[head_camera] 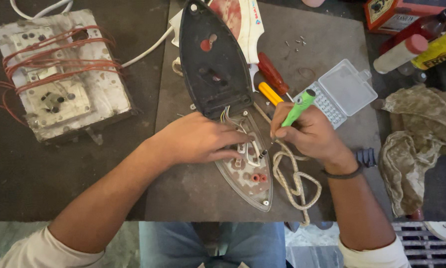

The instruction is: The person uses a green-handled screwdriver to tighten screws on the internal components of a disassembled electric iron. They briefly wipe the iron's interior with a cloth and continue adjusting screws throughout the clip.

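Right fingers: pinched round the shaft of a green screwdriver; fingertips close together near its lower end.
Right hand: right of the iron, wrist toward the near right, dark band on the wrist.
Green screwdriver: long axis slanted, cap end far and right, tip near and left, pointing down at the iron's open rear part; the tip sits by the small terminals there.
Left fingers: held flat and close together, pressed on the wiring and terminals of the iron's near end.
Left hand: comes in from the near left, palm down.
Iron: lies at the middle of the mat, long axis far-to-near, pointed nose far, opened rear end near.
Braided cord: looped just right of the iron's near end.
Red screwdriver and yellow screwdriver: just right of the iron, far of the right hand.
Clear bit case: open, right of the green screwdriver.
Wired metal block: far left, well apart.
Rag: far right edge.
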